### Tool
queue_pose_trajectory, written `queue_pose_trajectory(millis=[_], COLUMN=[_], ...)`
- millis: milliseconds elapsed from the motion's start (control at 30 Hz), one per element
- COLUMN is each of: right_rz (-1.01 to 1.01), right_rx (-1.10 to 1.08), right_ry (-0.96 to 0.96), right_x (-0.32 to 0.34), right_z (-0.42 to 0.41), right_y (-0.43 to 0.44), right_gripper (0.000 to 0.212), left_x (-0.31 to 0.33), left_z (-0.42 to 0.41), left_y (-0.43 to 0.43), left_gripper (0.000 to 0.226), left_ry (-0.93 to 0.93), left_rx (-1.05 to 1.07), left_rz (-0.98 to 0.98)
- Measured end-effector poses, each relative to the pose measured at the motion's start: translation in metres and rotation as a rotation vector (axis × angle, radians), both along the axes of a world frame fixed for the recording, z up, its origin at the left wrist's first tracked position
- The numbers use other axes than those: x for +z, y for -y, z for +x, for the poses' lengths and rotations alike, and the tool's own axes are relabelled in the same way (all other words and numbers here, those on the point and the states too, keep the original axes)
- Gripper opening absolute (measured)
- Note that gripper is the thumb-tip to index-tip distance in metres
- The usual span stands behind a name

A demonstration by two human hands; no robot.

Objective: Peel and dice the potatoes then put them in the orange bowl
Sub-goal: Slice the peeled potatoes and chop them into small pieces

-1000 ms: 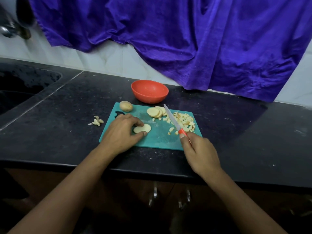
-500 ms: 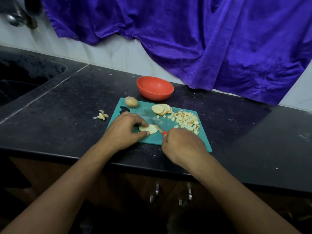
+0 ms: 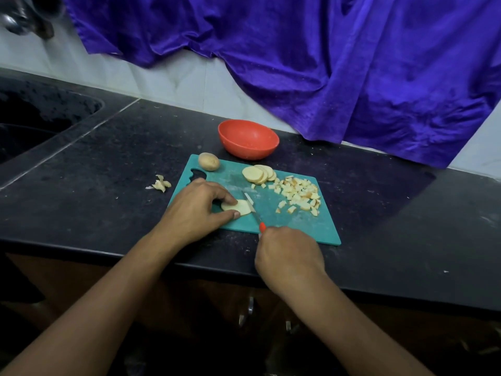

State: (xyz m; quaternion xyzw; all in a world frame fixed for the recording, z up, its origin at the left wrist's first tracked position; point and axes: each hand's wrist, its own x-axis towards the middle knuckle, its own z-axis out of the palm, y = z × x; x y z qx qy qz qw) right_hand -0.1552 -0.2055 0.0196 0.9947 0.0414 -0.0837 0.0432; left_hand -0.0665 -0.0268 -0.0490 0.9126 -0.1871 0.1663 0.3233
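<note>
Pinching pale round potato slice (image 3: 240,208) with left hand (image 3: 198,210) on teal plastic board (image 3: 284,221). Clenching orange-handled knife (image 3: 250,204) in right hand (image 3: 288,256), blade seemingly touching slice beside that pinch.

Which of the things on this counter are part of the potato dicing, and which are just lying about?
Part of the job: potato slice pinched by the left hand; knife in the right hand; cutting board; stacked slices; diced pieces; whole potato; orange bowl.
Lying about: peel scraps; purple cloth; sink; tap.
</note>
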Motion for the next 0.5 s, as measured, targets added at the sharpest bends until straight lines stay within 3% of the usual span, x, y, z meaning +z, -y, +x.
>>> queue_pose_trajectory(millis=[233,500], right_rz=[0.189,0.274], right_rx=[-0.08,-0.009], right_ry=[-0.116,0.06], right_x=[0.02,0.032], right_z=[0.022,0.029], right_y=[0.022,0.027], right_gripper=[0.033,0.023], left_x=[0.004,0.003], left_z=[-0.004,-0.005], left_y=[0.001,0.0], left_gripper=[0.029,0.029], left_ry=[-0.005,0.001], left_rx=[0.006,0.007], left_rz=[0.002,-0.014])
